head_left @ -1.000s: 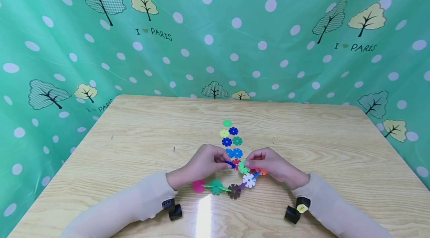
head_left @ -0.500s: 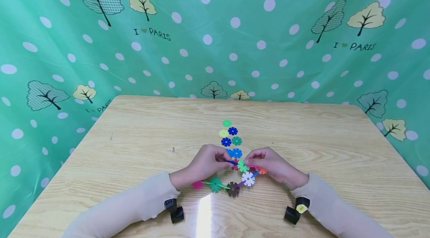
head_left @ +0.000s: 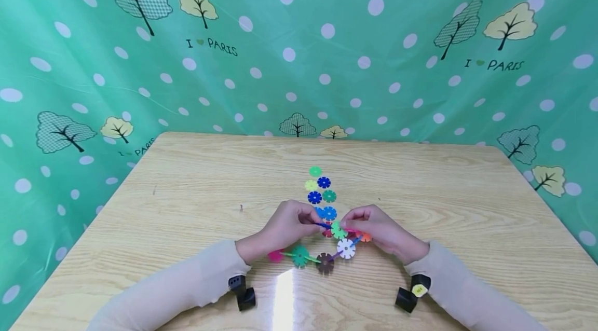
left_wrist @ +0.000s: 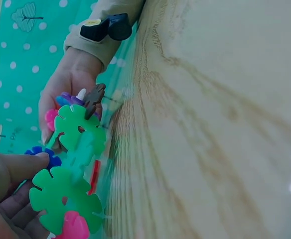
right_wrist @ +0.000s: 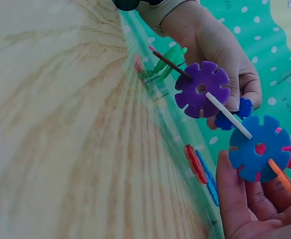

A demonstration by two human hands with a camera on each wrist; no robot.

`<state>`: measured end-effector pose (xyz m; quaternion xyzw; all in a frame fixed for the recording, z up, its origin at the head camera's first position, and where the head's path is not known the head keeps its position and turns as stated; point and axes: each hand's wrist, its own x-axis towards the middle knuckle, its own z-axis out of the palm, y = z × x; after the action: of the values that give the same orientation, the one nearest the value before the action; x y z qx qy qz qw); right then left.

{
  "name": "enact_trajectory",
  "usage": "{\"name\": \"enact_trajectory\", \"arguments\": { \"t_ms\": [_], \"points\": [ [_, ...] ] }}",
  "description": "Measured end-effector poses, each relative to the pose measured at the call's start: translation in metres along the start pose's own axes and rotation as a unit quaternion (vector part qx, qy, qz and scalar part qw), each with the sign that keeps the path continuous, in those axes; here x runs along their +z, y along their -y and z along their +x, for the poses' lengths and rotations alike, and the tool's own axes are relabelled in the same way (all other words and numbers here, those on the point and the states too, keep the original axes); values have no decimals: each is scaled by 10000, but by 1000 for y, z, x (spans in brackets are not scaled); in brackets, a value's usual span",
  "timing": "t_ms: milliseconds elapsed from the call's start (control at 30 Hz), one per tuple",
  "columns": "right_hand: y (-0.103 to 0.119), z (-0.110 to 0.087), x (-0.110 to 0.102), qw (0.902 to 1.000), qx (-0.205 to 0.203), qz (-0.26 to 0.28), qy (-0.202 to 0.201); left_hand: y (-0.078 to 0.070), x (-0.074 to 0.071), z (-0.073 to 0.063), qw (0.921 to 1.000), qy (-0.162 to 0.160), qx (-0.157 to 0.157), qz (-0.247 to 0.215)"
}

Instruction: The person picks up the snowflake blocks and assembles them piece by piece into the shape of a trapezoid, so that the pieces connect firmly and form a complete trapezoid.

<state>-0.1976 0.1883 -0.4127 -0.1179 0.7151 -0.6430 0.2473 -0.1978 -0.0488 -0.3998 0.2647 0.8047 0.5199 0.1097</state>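
Note:
My left hand (head_left: pixel 290 222) pinches a dark blue notched plastic disc (right_wrist: pixel 245 106) between thumb and fingers. Its edge meets a light green disc (head_left: pixel 338 230) in the head view; I cannot tell whether their slots are joined. With thumb and fingers, my right hand (head_left: pixel 374 226) holds the chain beside that light green disc. From there the chain curves round through an orange disc (head_left: pixel 365 237), a blue disc (right_wrist: pixel 259 149), a white disc (head_left: pixel 346 249), a purple disc (right_wrist: pixel 202 89), a brown disc (head_left: pixel 325 263) and a green disc (head_left: pixel 300 257) to a pink disc (head_left: pixel 275 256), partly hidden.
Loose discs lie in a double line beyond the hands: blue (head_left: pixel 329 213), green (head_left: pixel 329 196), dark blue (head_left: pixel 315 197), yellow (head_left: pixel 311 185) and light green (head_left: pixel 315 171). A red disc (head_left: pixel 327 232) lies partly hidden behind the hands. The wooden table (head_left: pixel 210 165) ends at a green curtain (head_left: pixel 261 87).
My left hand has shifted slightly right, bringing the dark blue disc up to the light green one. The chain's near side has risen a little in view. The right hand has barely moved.

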Motion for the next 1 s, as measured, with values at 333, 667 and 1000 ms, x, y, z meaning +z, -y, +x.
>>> {"name": "enact_trajectory", "arguments": {
  "t_ms": [333, 667, 1000],
  "points": [
    [-1, 1, 0, 10000, -76, -18, 24, -3, 4, 3, 9997, -50, 60, 212],
    [-1, 1, 0, 9999, -148, 15, -13, -5, 6, 2, 9988, -180, 332, 326],
    [-1, 1, 2, 9996, -277, 80, -75, -7, 10, 0, 9980, -337, 507, 153]
  ]
}}
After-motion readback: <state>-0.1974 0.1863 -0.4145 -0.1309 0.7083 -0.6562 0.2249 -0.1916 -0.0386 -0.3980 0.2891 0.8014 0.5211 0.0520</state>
